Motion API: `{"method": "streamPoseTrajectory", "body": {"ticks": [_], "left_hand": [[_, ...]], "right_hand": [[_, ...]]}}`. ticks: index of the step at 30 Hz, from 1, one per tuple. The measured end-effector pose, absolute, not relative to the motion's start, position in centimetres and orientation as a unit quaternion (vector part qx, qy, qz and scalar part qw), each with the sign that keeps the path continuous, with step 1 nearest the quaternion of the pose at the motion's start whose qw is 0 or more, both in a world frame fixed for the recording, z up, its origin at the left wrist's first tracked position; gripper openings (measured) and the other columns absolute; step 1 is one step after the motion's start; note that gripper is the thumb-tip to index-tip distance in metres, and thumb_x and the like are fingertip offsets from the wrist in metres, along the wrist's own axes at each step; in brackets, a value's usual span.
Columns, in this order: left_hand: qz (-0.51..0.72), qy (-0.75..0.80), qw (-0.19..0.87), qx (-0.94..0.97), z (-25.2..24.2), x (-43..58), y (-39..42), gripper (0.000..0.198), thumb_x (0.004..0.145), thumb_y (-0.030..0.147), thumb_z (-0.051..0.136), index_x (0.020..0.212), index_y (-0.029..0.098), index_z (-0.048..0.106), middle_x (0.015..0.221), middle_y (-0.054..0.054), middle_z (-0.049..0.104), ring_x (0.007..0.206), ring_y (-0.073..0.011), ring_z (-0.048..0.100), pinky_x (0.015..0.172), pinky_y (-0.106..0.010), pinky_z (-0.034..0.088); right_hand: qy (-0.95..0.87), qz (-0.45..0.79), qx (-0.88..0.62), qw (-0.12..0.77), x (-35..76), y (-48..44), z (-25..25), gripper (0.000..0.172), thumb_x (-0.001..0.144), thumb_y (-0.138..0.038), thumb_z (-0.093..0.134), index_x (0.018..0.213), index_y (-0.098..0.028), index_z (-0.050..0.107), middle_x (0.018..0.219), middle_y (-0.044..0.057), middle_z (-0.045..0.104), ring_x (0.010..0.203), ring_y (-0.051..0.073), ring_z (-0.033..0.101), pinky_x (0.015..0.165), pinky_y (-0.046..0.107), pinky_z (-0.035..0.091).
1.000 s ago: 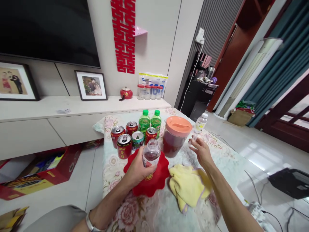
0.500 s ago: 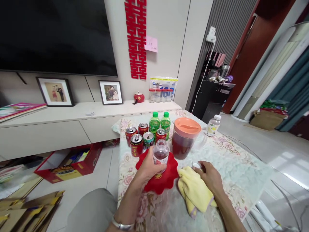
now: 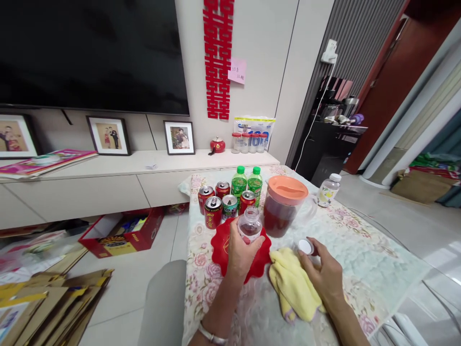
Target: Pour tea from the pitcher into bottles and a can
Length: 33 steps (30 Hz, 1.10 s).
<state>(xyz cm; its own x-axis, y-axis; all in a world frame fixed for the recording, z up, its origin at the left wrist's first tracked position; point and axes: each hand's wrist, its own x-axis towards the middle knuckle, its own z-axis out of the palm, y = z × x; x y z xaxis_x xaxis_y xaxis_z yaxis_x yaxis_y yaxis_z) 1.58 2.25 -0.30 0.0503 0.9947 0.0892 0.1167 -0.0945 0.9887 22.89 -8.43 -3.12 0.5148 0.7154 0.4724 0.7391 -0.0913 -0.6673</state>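
Note:
My left hand (image 3: 242, 252) is wrapped round a clear bottle (image 3: 249, 223) with an uncapped mouth, held over a red scalloped tray (image 3: 220, 242). In my right hand (image 3: 324, 271) a white bottle cap (image 3: 305, 247) is pinched between thumb and fingers, its inner side facing up. Just below and left of that hand lies a crumpled yellow cloth (image 3: 293, 288). Behind the bottle stands a large pitcher (image 3: 279, 218) of dark red liquid with an orange lid (image 3: 288, 190).
Several drink cans (image 3: 213, 213) and two green-capped bottles (image 3: 255, 182) stand at the table's back left. A white-capped bottle (image 3: 328, 190) is right of the pitcher. The table has a flowered cover (image 3: 205, 278). A red box (image 3: 122, 235) and flattened cardboard (image 3: 54, 307) lie on the floor.
My right hand has lifted the cap from beside the yellow cloth and turned it toward me. The left hand still holds the bottle over the tray. The view has swung left.

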Motion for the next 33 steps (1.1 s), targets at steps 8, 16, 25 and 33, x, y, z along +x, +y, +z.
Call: {"method": "streamPoseTrajectory", "body": {"ticks": [8, 16, 25, 33], "left_hand": [[0.455, 0.526, 0.438, 0.570, -0.2, 1.4, 2.0, 0.066, 0.073, 0.028, 0.084, 0.129, 0.026, 0.049, 0.118, -0.007, 0.073, 0.089, -0.0252, 0.070, 0.083, -0.036, 0.051], [0.445, 0.524, 0.457, 0.563, -0.9, 1.6, 2.1, 0.067, 0.072, 0.026, 0.080, 0.131, 0.027, 0.048, 0.120, -0.008, 0.073, 0.088, -0.0273, 0.070, 0.081, -0.039, 0.054], [0.501, 0.491, 0.481, 0.526, -1.5, 1.6, 1.8, 0.065, 0.070, 0.029, 0.078, 0.128, 0.027, 0.049, 0.117, -0.008, 0.075, 0.098, -0.0308, 0.073, 0.084, -0.042, 0.059], [0.520, 0.494, 0.459, 0.525, -2.0, 0.6, 1.9, 0.066, 0.067, 0.030, 0.080, 0.126, 0.026, 0.049, 0.127, -0.011, 0.073, 0.116, -0.0349, 0.071, 0.100, -0.046, 0.057]], "right_hand": [[-0.664, 0.069, -0.624, 0.407, 17.1, -3.3, 6.1, 0.036, 0.090, -0.040, 0.061, 0.119, -0.019, 0.069, 0.099, 0.009, 0.079, 0.073, 0.022, 0.070, 0.070, 0.035, 0.054], [-0.762, 0.170, -0.558, 0.283, 16.6, 1.6, 12.0, 0.011, 0.080, -0.019, 0.072, 0.090, -0.023, 0.074, 0.071, -0.003, 0.068, 0.062, 0.015, 0.057, 0.058, 0.027, 0.036], [-0.777, 0.185, -0.528, 0.289, 16.8, 2.1, 12.0, 0.035, 0.089, -0.026, 0.074, 0.123, -0.021, 0.073, 0.095, 0.004, 0.071, 0.077, 0.018, 0.063, 0.069, 0.029, 0.047], [-0.798, 0.178, -0.506, 0.274, 16.6, 1.8, 12.3, 0.036, 0.085, -0.016, 0.070, 0.121, -0.021, 0.074, 0.095, 0.004, 0.067, 0.076, 0.017, 0.060, 0.069, 0.030, 0.047]]}}
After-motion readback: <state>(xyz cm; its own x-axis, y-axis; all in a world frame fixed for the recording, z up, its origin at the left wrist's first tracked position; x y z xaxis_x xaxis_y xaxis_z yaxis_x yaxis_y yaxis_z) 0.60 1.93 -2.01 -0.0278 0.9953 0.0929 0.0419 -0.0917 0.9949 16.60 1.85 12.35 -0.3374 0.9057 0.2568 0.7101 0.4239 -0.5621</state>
